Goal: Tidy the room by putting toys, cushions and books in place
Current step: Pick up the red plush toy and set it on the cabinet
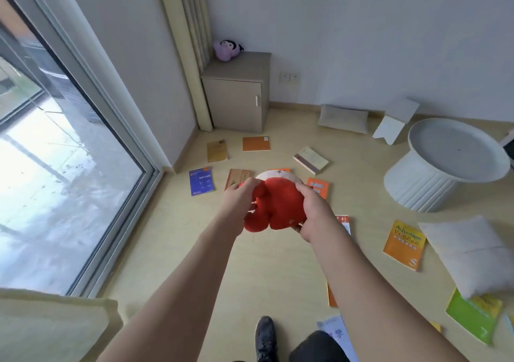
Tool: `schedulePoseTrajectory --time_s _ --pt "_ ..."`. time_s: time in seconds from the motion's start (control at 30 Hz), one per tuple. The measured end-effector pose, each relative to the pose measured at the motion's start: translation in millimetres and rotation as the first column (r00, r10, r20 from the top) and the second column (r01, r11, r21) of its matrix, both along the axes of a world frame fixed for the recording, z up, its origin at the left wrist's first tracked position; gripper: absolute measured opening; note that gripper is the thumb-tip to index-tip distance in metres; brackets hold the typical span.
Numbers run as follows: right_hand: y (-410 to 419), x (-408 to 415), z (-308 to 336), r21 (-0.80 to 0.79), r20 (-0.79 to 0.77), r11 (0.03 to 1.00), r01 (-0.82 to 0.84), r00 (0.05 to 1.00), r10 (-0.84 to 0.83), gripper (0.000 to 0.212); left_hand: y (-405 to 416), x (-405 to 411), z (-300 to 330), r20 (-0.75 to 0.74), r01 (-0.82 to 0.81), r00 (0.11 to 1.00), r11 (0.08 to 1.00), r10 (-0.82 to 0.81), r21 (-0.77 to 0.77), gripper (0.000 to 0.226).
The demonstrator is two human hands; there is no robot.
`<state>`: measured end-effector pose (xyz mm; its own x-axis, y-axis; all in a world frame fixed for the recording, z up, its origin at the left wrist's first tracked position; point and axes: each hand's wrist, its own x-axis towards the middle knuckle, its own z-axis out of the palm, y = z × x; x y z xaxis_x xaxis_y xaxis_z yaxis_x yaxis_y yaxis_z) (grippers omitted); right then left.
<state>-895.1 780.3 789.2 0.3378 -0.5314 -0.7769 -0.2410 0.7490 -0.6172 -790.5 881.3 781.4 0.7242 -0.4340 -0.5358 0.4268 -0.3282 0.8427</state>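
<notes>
A red plush toy (278, 205) with a white face is held in the air in front of me. My left hand (239, 197) grips its left side and my right hand (314, 208) grips its right side. A purple plush toy (226, 49) sits on top of a small beige cabinet (239, 102) by the far wall. Several books lie scattered on the floor, among them a blue book (201, 181), an orange book (256, 143) and a yellow-orange book (404, 244). One grey cushion (343, 118) leans at the far wall, another cushion (470, 253) lies at the right.
A round white side table (434, 172) stands at the right. A white stool (395, 122) lies tipped near the wall. A sliding glass door (55, 166) fills the left. A beige cushioned edge (55, 325) is at bottom left. My shoe (265, 336) is on the floor below.
</notes>
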Motion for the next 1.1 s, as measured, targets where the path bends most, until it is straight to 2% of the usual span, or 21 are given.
schedulePoseTrajectory --time_s 0.07,0.2,0.3,0.37,0.5,0.6,0.7,0.97,1.1 --pt "-39.0 15.5 5.0 -0.006 0.005 1.000 0.027 1.000 -0.027 0.028 -40.1 18.6 0.1 -0.041 0.020 0.999 1.000 -0.020 -0.016 0.036" --pt "-110.1 49.9 -7.7 -0.006 -0.033 0.996 0.094 0.995 -0.094 0.035 -107.4 56.4 -10.4 -0.064 0.100 0.993 0.995 -0.099 0.001 0.034" --pt "-153.6 96.5 -16.1 0.018 -0.023 0.998 0.060 0.998 -0.059 0.029 -151.3 99.4 -16.2 -0.063 0.054 0.997 0.998 -0.052 0.044 0.030" --pt "-184.0 132.8 -16.6 0.016 -0.007 1.000 0.017 1.000 -0.017 0.034 -179.5 132.7 -13.5 -0.046 0.023 0.999 0.998 -0.020 0.059 0.029" --pt "-240.4 203.8 -7.9 -0.016 0.011 0.999 -0.040 0.999 0.040 0.040 -228.9 200.8 2.1 -0.004 -0.051 0.999 0.998 0.051 0.030 0.032" --pt "-279.2 255.6 -0.2 -0.055 0.030 0.997 -0.058 0.998 0.060 0.037 -265.5 247.2 12.6 0.025 -0.107 0.994 0.994 0.107 -0.007 0.031" --pt "-312.6 302.4 2.7 -0.065 0.014 0.995 -0.078 0.997 0.080 0.040 -294.8 287.6 14.2 0.007 -0.141 0.990 0.990 0.141 -0.020 0.031" --pt "-395.5 436.2 3.5 -0.074 0.056 0.994 -0.081 0.995 0.086 0.031 -382.6 425.5 5.6 0.005 -0.171 0.985 0.985 0.171 0.010 0.027" --pt "-436.9 502.4 25.2 -0.123 0.084 0.991 -0.058 0.994 0.069 0.026 -430.0 499.3 19.2 0.013 -0.154 0.988 0.987 0.155 -0.034 0.031"
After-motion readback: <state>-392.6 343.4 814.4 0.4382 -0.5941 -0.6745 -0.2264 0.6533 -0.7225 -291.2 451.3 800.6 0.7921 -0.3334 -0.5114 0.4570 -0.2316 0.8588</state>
